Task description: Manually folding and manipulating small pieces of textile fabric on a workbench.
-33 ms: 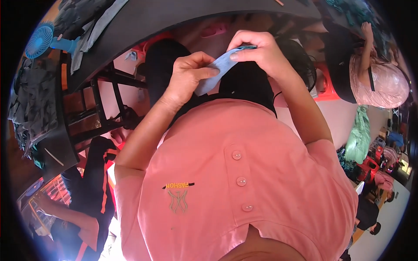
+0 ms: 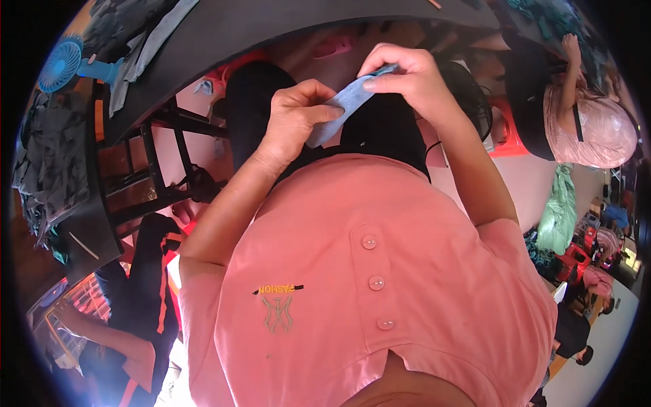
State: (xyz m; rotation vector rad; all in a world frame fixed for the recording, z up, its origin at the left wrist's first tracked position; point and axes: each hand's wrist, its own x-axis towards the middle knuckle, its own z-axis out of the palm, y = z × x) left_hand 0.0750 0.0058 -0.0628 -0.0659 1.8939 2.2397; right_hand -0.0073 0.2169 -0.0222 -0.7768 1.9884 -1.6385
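Observation:
A narrow piece of light blue denim-like cloth [image 2: 350, 99] is stretched at a slant above my lap, between both hands. My left hand [image 2: 298, 112] pinches its lower part between thumb and fingers, and the cloth's near end hangs below that grip. At the upper end, my right hand [image 2: 407, 74] is closed on the cloth, thumb on the near side and the forefinger curled over the top. A darker blue edge shows by the right fingertips. Beneath the cloth are my legs in black trousers [image 2: 254, 95].
A dark table [image 2: 271, 20] curves across the far side. Left stand a small blue fan [image 2: 62, 63], a heap of dark cloth pieces [image 2: 54, 152] and a black metal frame [image 2: 159, 163]. Other people work at lower left and right. A green bag [image 2: 559, 210] lies at right.
Both hands shift very slightly, the right one a little to the right. The cloth moves with them and remains pinched at both places.

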